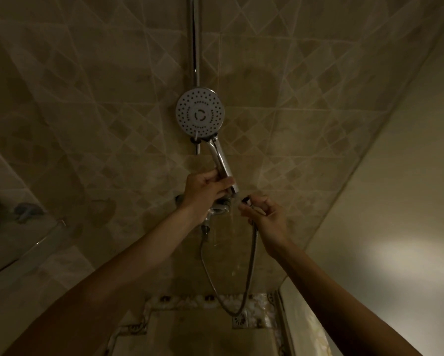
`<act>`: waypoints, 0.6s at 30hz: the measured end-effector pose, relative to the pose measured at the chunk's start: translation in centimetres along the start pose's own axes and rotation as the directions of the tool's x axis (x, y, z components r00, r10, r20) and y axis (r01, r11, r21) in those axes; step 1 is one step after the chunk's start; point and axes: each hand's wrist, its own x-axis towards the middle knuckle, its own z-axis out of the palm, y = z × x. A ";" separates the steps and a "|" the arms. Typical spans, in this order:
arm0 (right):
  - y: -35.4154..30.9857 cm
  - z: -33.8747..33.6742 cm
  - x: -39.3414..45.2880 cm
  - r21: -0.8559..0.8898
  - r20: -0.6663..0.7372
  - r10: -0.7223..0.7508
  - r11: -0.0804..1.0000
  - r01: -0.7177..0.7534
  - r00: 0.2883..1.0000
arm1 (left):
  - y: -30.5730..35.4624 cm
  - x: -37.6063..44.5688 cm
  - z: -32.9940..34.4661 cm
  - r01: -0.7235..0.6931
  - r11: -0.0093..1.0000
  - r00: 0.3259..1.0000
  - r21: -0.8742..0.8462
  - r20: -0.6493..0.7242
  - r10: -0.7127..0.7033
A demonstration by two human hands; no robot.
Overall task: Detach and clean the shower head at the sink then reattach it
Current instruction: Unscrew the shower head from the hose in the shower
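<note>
While the room is dim and all looks brownish, the tiled wall with its diamond pattern fills most of what I see, and a paler wall meets it at the right. Below, the floor has a patterned border, and a small square drain sits in it. A chrome riser pipe runs down the middle of the tiled wall.

The shower head is in front of this pipe, its round face with many small holes turned toward me, and its chrome handle slants down to the right. The left hand has its grip closed around the lower part of this handle, fingers curled over it. The metal hose hangs in a long loop from under the mixer valve, down almost to the drain, and goes up again to the right hand. The right hand's grip is a pinch of thumb and fingers on the dark end nut of the hose. This nut is just beside the bottom end of the handle; a narrow gap shows between them. Some water falls below that place.

At the far left, a glass shelf holds a dark object I cannot identify.
</note>
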 end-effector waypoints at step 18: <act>-2.6 -0.5 1.9 -0.067 -0.037 -0.058 0.996 0.055 0.998 | 0.8 1.3 -1.3 -0.050 0.998 0.998 0.032 -0.028 0.051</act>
